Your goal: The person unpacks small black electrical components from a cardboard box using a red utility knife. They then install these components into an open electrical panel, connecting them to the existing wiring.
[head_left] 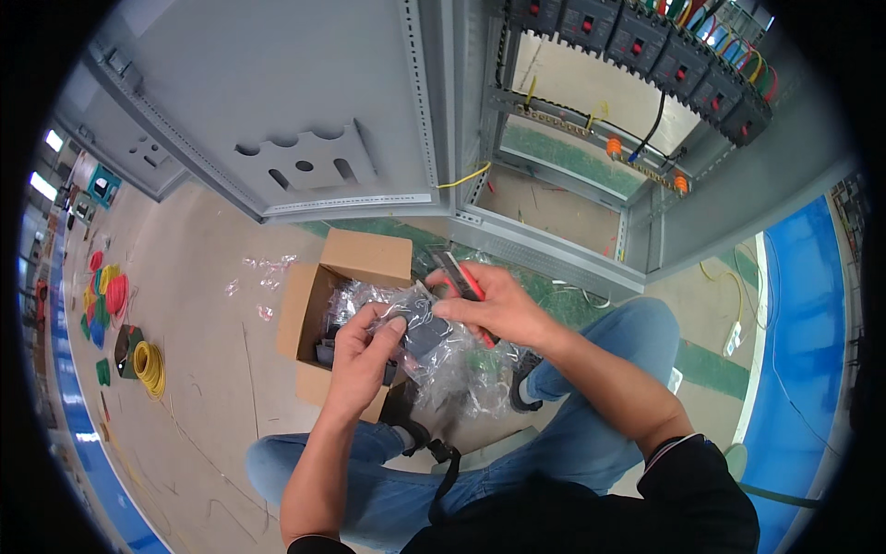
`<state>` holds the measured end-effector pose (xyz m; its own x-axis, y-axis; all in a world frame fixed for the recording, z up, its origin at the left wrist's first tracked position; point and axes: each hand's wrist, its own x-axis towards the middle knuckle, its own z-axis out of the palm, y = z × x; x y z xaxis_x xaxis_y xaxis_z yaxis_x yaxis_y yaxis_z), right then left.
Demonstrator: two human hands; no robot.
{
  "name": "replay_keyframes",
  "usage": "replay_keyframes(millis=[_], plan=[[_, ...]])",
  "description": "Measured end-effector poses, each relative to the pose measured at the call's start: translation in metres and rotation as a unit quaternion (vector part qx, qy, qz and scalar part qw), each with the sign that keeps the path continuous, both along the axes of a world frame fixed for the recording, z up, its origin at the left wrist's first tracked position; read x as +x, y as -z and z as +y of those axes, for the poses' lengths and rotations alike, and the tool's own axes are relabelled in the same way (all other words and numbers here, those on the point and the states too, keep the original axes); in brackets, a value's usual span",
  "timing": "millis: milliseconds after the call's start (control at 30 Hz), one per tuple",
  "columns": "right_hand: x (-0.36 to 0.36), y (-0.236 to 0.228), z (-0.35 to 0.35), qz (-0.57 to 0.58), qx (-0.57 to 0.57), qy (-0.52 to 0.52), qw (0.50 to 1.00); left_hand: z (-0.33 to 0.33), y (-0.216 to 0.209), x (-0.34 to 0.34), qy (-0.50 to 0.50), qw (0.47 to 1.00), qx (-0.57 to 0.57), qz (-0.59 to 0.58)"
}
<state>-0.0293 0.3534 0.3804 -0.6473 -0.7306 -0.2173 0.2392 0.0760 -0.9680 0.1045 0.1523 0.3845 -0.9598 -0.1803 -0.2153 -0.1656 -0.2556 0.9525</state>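
Over an opened cardboard box, my left hand is closed on a dark grey part wrapped in a clear plastic bag, its thumb on top. The dark grey part shows through the film, but its exact kind is hard to make out. My right hand is closed around a red-and-black utility knife, which points up and away from me. Its fingertips touch or nearly touch the bag's right side. Inside the box lie more dark pieces and clear wrapping, partly covered by my left hand.
Ahead stands a grey metal cabinet with its door swung left and a row of black breakers at the upper right. My bent knees flank the work. A yellow wire coil lies left; a power strip lies right.
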Motion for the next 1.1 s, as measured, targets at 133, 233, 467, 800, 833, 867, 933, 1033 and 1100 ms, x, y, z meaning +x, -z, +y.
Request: replay_keyframes(millis=[133, 233, 467, 800, 833, 867, 933, 1033, 1100], plan=[[0.004, 0.014, -0.004, -0.039, -0.043, 0.002, 0.998, 0.001, 0.014, 0.003, 0.005, 1.000, -0.009, 0.000], [0.004, 0.015, -0.001, -0.052, -0.048, 0.015, 0.997, 0.023, 0.011, 0.001, -0.035, 0.995, 0.096, -0.001], [0.009, 0.029, -0.004, 0.032, -0.046, 0.070, 0.996, 0.013, 0.028, 0.002, 0.065, 0.996, 0.055, 0.027], [0.029, 0.032, -0.005, 0.010, -0.026, 0.101, 0.994, 0.035, 0.036, -0.002, -0.009, 0.995, 0.076, -0.065], [0.031, 0.034, -0.005, 0.046, -0.016, 0.099, 0.994, 0.035, 0.038, 0.000, -0.013, 0.994, 0.098, -0.053], [0.034, 0.036, -0.006, 0.082, -0.007, 0.097, 0.992, 0.035, 0.036, 0.001, -0.016, 0.992, 0.120, -0.042], [0.038, 0.044, -0.007, 0.087, 0.008, 0.090, 0.992, 0.037, 0.027, -0.001, 0.001, 0.997, -0.051, -0.050], [0.041, 0.059, -0.011, 0.132, 0.017, 0.099, 0.986, 0.032, 0.048, 0.002, 0.004, 0.997, -0.082, 0.000], [0.036, 0.045, -0.009, 0.172, 0.042, 0.106, 0.979, 0.034, 0.039, 0.001, -0.004, 1.000, -0.023, 0.004]])
